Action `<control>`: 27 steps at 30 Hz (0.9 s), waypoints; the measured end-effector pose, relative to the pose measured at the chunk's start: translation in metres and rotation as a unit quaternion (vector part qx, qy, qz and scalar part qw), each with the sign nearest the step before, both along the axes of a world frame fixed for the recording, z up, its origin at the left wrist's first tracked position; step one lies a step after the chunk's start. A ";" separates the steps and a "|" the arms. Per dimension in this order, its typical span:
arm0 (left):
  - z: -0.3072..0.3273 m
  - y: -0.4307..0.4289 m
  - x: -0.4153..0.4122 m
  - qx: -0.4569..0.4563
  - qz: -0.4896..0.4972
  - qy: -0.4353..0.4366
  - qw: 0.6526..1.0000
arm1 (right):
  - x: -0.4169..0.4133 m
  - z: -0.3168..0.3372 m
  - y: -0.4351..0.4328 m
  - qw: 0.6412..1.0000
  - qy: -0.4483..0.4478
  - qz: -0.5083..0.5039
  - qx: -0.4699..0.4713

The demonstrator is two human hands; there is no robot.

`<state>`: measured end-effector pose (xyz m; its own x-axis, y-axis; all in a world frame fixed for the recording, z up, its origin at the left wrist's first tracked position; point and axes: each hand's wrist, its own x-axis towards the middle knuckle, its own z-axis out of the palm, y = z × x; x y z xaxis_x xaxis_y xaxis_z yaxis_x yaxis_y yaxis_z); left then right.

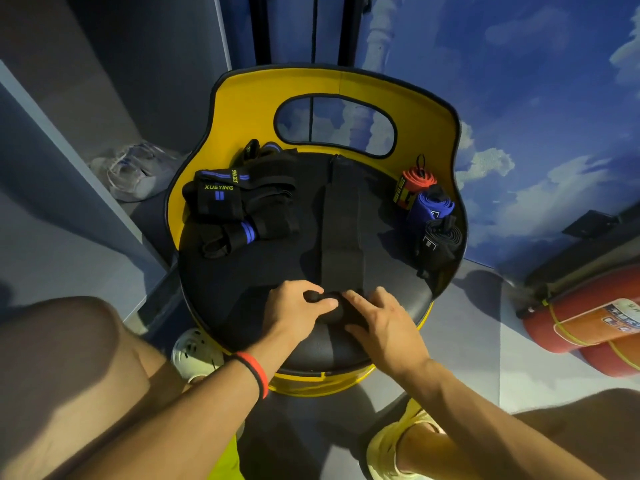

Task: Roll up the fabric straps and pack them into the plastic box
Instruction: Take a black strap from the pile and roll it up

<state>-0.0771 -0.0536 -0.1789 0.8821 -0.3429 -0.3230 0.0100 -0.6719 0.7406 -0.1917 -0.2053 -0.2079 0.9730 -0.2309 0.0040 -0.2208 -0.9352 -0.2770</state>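
A long black fabric strap (341, 223) lies flat down the middle of a black round seat (277, 268) on a yellow chair. Its near end is wound into a small roll (334, 308). My left hand (294, 311) grips the roll's left side, with fingers curled over it. My right hand (381, 323) holds the roll's right side, fingers laid over the top. A pile of loose black straps with blue stripes (239, 206) sits at the seat's back left. Rolled red (414, 185), blue (431, 206) and black (440, 242) straps stand along the right edge. No plastic box is in view.
The chair's yellow backrest (249, 109) with an oval opening rises behind the seat. A red fire extinguisher (585, 327) lies on the floor at right. Pale shoes (133, 171) lie on the floor at back left. My knees frame the bottom corners.
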 end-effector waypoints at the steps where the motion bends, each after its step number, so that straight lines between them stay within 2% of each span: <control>1: 0.000 0.000 0.001 -0.007 0.007 0.003 1.000 | 0.002 0.001 -0.003 1.000 -0.007 0.008 0.002; 6: -0.003 0.001 0.004 0.003 -0.005 0.012 1.000 | 0.004 0.011 -0.015 0.997 -0.011 0.073 -0.031; 13: -0.002 0.006 0.006 0.005 -0.028 0.046 0.999 | 0.001 0.010 -0.024 0.993 0.015 0.100 0.065; 16: 0.000 0.005 0.004 0.006 -0.033 0.041 0.999 | 0.003 0.009 -0.024 0.990 0.012 0.091 0.108; 22: -0.001 0.004 0.003 -0.004 -0.002 -0.006 1.000 | 0.012 0.011 -0.027 0.994 0.008 0.072 0.088; 25: -0.004 0.005 0.004 0.015 0.008 0.021 1.000 | 0.014 0.009 -0.026 0.993 -0.019 0.051 0.104; 27: -0.004 0.003 -0.001 0.035 -0.021 0.022 0.999 | 0.015 0.007 -0.025 0.993 -0.021 0.037 0.112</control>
